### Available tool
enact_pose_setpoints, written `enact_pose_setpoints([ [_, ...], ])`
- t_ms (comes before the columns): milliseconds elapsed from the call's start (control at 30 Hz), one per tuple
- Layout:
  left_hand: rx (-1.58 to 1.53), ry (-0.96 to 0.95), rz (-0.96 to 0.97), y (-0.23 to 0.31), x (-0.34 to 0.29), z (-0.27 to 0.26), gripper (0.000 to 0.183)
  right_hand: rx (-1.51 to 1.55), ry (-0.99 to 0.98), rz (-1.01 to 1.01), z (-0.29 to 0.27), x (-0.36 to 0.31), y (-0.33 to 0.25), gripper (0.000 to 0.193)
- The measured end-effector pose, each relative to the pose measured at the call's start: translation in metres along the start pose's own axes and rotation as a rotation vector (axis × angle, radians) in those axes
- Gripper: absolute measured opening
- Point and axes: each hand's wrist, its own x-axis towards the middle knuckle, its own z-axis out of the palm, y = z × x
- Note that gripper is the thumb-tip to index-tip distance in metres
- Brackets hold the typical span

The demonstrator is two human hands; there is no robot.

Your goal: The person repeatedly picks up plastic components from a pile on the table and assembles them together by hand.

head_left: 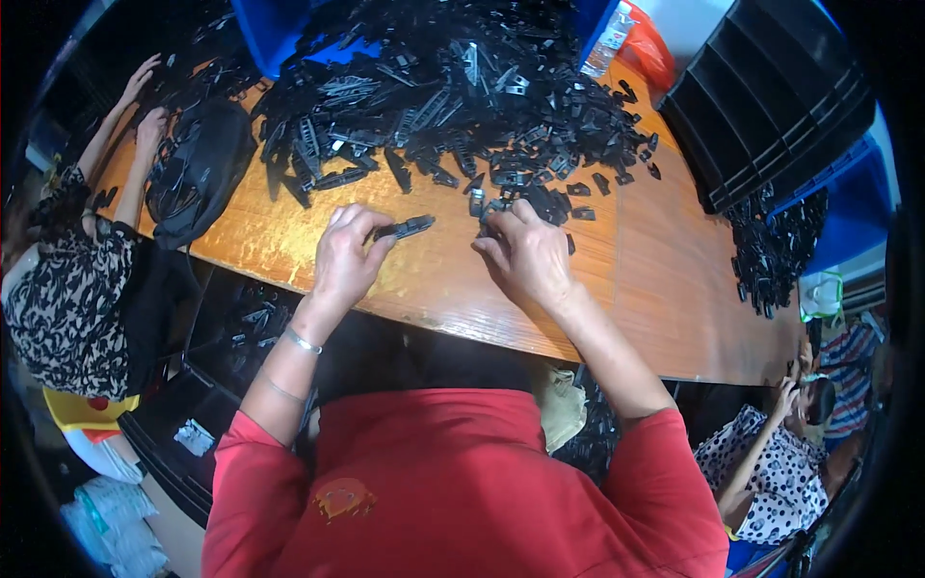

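Note:
My left hand (349, 249) is closed in a pinch on the end of a narrow black plastic part (414, 226), which points to the right just above the wooden table (434, 289). To the right of it, my right hand (528, 246) is bent down at the near edge of the loose parts, with thumb and fingers drawn together. Whatever lies between those fingertips is too hidden to name. Just beyond both hands spreads a big heap of small black plastic parts (424, 120), some long and ribbed, others short and blocky.
A blue bin (252, 39) stands behind the heap. A black bag (198, 173) lies at the left, near a co-worker's hands (145, 116). At right are a large black crate (771, 96), another pile of black parts (771, 250) and a second co-worker (771, 472). A clear bottle (609, 40) stands far back.

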Motion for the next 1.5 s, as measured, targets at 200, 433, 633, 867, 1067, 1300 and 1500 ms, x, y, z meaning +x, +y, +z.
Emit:
enact_pose_setpoints([
  [200,0.032,-0.002,0.023,0.005,-0.003,-0.001,0.026,-0.017,-0.061,-0.008,0.013,0.0,0.005,0.029],
  [433,-0.135,-0.064,-0.116,0.052,-0.016,-0.003,0.033,0.03,-0.106,0.03,-0.002,-0.006,0.007,0.029],
  [633,0.153,-0.115,0.214,0.037,0.006,-0.006,0.032,0.032,-0.145,0.016,0.0,-0.009,0.014,0.026],
  [867,0.149,-0.258,0.201,0.04,0.006,-0.016,0.028,0.15,-0.059,0.028,0.006,-0.014,0.002,0.028],
  [1067,0.017,-0.093,0.067,0.029,-0.01,-0.011,0.032,0.245,-0.022,-0.105,0.026,-0.001,-0.031,0.022],
  [1300,-0.006,-0.046,0.047,0.016,-0.015,-0.006,0.022,0.251,-0.083,-0.06,0.043,0.002,-0.036,0.025],
  [1500,-0.031,-0.04,0.059,0.017,-0.017,-0.006,0.02,0.212,-0.102,-0.084,0.038,0.003,-0.036,0.024],
])
